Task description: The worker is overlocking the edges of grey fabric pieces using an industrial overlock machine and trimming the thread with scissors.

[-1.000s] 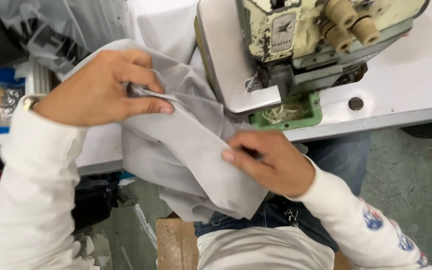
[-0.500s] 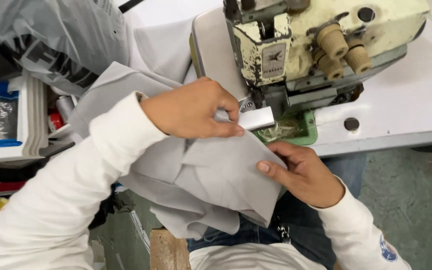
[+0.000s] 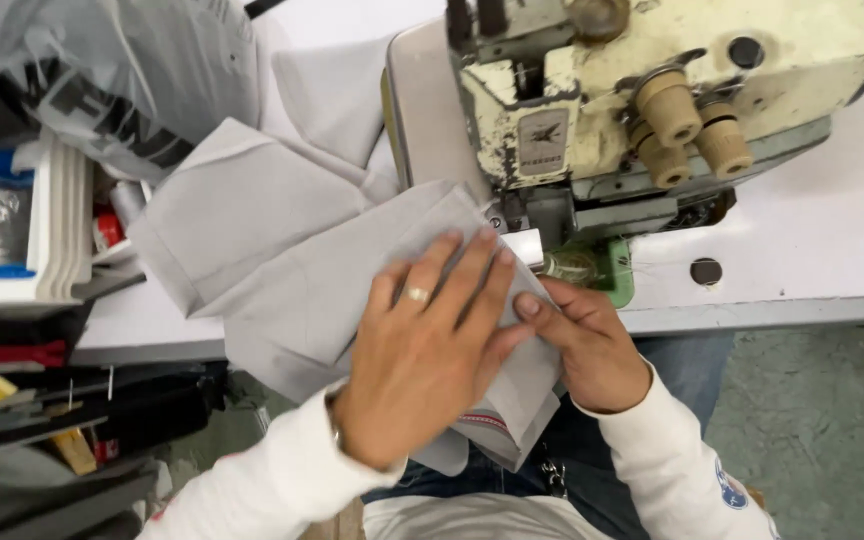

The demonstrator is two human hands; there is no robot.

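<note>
Cloth [image 3: 282, 260], grey, lies folded over the front edge of the desk [image 3: 812, 270], its leading corner brought up against the presser area of the sewing machine [image 3: 632, 110]. I note the left hand [image 3: 432, 350] pressed flat on top of it, fingers [image 3: 462, 270] spread and straight, gripping nothing, only pinning the layers down. Right hand [image 3: 587, 345] sits just beside it at the cloth's right edge; its fingers are curled onto the fold, seemingly pinching the edge, though I cannot tell how firmly.

Progress, as I judge it: the piece is folded, aligned and positioned at the machine, so preparation looks done. I see no stitched seam on the visible grey surface; a striped band [image 3: 487, 420] shows at the hanging lower hem. Feeding the edge under the foot and sewing appear left to do. Whether the foot is down is hidden by the hands.

Left of the desk: a plastic bag [image 3: 122, 80] and a white tray [image 3: 52, 230].
</note>
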